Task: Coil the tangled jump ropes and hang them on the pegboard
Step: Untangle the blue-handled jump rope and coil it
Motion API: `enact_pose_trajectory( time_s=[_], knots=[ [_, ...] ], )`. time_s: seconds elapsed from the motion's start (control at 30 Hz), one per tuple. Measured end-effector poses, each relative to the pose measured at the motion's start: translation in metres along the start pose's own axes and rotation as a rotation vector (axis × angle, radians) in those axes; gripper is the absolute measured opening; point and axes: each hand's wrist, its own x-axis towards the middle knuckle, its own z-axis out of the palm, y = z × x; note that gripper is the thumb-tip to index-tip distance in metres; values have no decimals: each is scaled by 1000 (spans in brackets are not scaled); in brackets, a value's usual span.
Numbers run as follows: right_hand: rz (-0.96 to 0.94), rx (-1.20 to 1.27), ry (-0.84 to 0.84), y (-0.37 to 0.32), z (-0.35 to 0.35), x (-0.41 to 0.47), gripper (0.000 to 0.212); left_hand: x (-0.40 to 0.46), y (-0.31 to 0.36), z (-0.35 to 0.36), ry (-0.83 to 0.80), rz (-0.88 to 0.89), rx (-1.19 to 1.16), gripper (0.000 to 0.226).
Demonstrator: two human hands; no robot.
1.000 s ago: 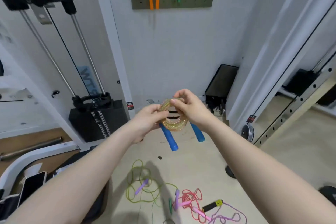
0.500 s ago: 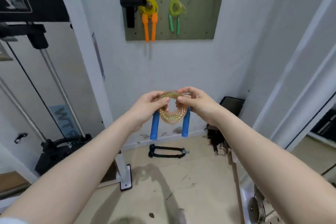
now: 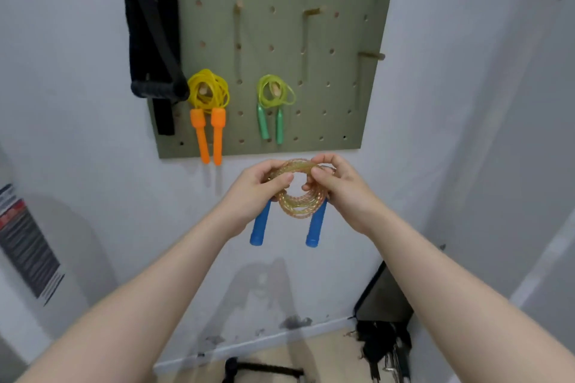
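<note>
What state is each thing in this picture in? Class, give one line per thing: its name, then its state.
Blue-handled rope: coiled, held in both hands, not yet hung.
Left hand: gripping the coil's left side.
Right hand: pinching the coil's top right.
Orange-handled rope: coiled, hanging on a peg.
Green-handled rope: coiled, hanging on a peg.
Pegboard: mounted on the wall, some pegs free.
Black strap: hanging at the pegboard's left edge.

3 jump ropes (image 3: 300, 196) (2 hung on pegboard (image 3: 329, 78)), 2 hands (image 3: 258, 186).
</note>
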Motion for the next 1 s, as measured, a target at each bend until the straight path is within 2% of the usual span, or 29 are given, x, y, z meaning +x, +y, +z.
enact_pose_trajectory(
  time_s=[0.2,0.4,0.5,0.6,0.7,0.8,0.87,1.0],
  knots=[
    [-94,-45,72,-15,-80,82,11,127,1,28,3,122,89,15],
    [-237,-200,174,-48,-145,166,10,243,17,54,-36,288,91,14],
    [-378,-292,254,-71,-165,197,12,292,33,64,-17,384,65,17],
    [-599,-383,395,-88,-186,223,15,333,49,83,-36,480,8,20],
    [-716,-421,464,-97,-208,245,20,365,60,94,-27,564,55,21],
    [-701,-397,471,-95,-229,273,21,391,59,98,20,636,200,21],
    [-676,-358,452,-89,-238,293,19,405,53,102,50,625,230,19],
    [-542,-145,292,-75,-254,311,17,411,47,118,39,474,-24,13]
  ],
)
